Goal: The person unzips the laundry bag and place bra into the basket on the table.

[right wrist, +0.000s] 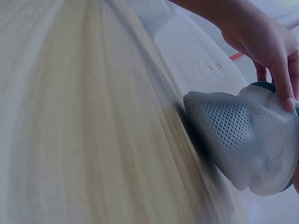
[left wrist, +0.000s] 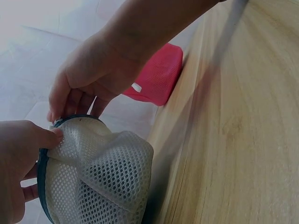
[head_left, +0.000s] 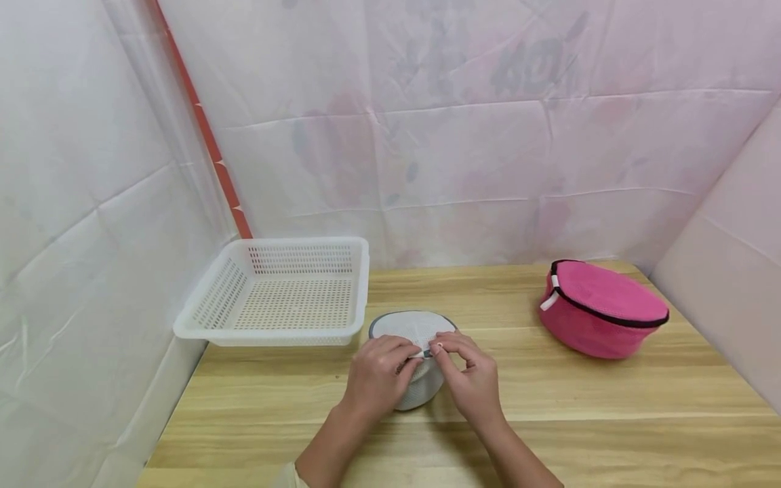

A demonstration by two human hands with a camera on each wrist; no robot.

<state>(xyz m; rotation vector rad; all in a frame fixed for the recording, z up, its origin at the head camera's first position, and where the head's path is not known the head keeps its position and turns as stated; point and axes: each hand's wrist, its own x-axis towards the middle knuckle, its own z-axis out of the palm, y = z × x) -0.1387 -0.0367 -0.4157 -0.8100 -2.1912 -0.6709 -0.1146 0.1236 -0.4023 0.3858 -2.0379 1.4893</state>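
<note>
A round mesh bag [head_left: 419, 394], light grey with a dark blue-grey zip edge, stands on the table in front of me. My left hand [head_left: 379, 373] pinches the bag's near rim between thumb and fingers, by a white tab on the zip. Close beside it, my right hand [head_left: 472, 379] pinches a small white piece at the same zip edge with thumb and forefinger. In the left wrist view, the mesh side [left wrist: 114, 172] hangs in soft folds below both hands. The right wrist view shows the bag's honeycomb mesh [right wrist: 229, 123], with the right hand mostly cut off at the frame edge.
To the left at the back sits a white plastic basket [head_left: 363, 291] with slotted walls. A pink bag [head_left: 601, 295] with black zip trim and a white tab stands at the right. Wrinkled pale sheeting [head_left: 457, 156] walls in the wooden table [head_left: 610, 420].
</note>
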